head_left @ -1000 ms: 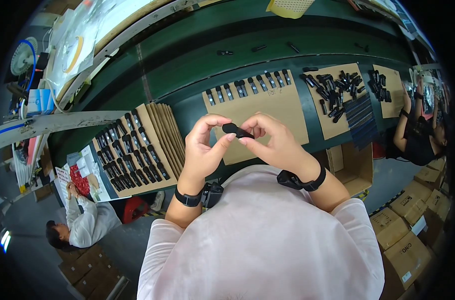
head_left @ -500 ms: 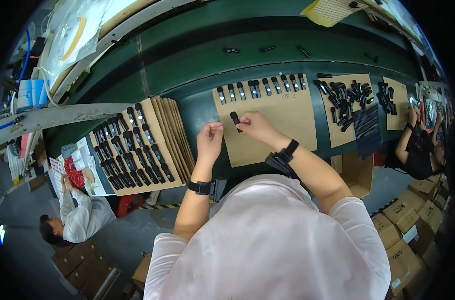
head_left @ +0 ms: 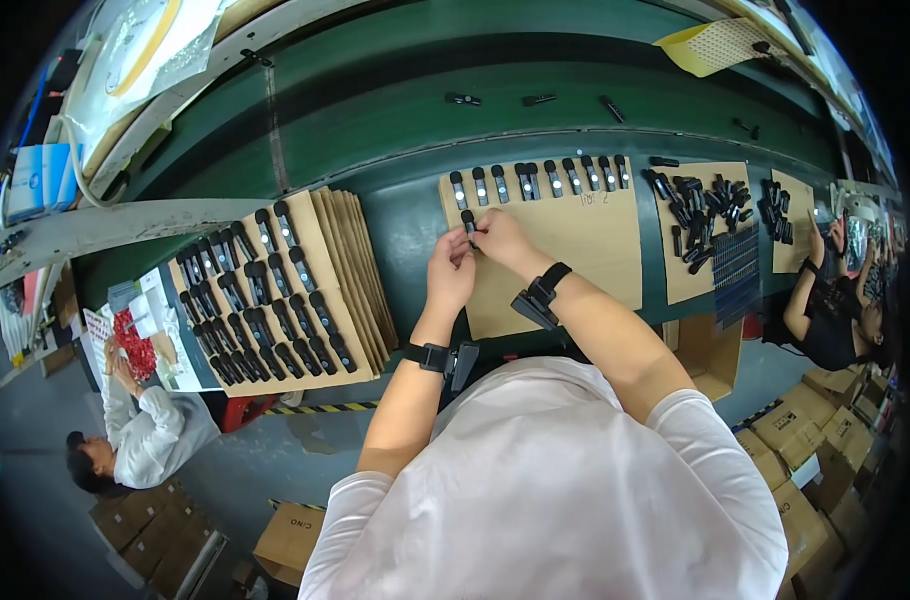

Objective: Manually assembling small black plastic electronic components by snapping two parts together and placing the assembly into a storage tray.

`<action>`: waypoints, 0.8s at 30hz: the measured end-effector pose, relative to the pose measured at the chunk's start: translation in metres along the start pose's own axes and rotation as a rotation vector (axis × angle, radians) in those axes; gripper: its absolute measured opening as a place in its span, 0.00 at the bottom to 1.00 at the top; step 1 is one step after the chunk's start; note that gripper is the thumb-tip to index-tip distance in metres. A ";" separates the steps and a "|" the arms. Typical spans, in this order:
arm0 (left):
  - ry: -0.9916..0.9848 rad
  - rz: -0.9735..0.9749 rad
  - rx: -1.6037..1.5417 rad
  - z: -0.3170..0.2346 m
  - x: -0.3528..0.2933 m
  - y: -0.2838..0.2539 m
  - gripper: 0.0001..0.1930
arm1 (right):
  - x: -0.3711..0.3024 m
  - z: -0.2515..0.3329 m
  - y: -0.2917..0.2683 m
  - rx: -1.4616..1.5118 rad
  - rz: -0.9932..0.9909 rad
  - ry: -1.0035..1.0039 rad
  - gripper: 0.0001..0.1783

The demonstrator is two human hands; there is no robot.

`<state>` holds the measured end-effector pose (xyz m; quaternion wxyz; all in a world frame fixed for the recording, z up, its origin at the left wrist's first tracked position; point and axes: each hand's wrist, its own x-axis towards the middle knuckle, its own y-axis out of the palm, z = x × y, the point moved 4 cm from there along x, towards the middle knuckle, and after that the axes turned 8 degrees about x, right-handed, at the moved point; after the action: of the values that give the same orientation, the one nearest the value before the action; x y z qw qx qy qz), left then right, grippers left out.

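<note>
Shifted left and farther since the earlier frame: black device (head_left: pixel 467 217), now just near of the far row's left end, over the middle cardboard (head_left: pixel 555 265). Left hand (head_left: pixel 451 272) has closed in beside it, fingers curled; grip cannot be determined. Right hand (head_left: pixel 503 238) pinches the device. Step, as judged: starting a second row; next move calls for alignment, then release. Count: one device pinched, ten row pieces (head_left: pixel 501 185), three distinct loose pieces (head_left: pixel 464 99) beyond; right pile (head_left: pixel 688 190) uncountable.
</note>
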<state>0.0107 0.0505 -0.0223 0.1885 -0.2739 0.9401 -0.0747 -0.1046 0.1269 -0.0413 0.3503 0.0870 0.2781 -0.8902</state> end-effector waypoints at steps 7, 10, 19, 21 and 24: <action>-0.002 0.014 -0.066 0.004 0.001 0.003 0.21 | 0.002 0.005 -0.001 -0.057 0.047 0.018 0.10; -0.010 0.021 -0.066 0.004 0.001 0.004 0.21 | 0.002 0.004 -0.003 -0.037 0.035 0.025 0.10; 0.009 0.002 -0.037 0.003 0.003 0.001 0.21 | 0.002 0.005 -0.001 -0.043 0.030 0.021 0.09; -0.026 0.035 -0.035 0.001 0.003 0.002 0.22 | 0.002 0.001 -0.001 -0.030 0.031 0.035 0.09; -0.041 0.045 -0.032 0.002 0.003 0.001 0.22 | 0.002 -0.001 -0.001 -0.004 0.037 0.057 0.09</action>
<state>0.0081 0.0497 -0.0257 0.2051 -0.2573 0.9430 -0.0496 -0.1069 0.1263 -0.0423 0.3586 0.1167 0.2883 -0.8802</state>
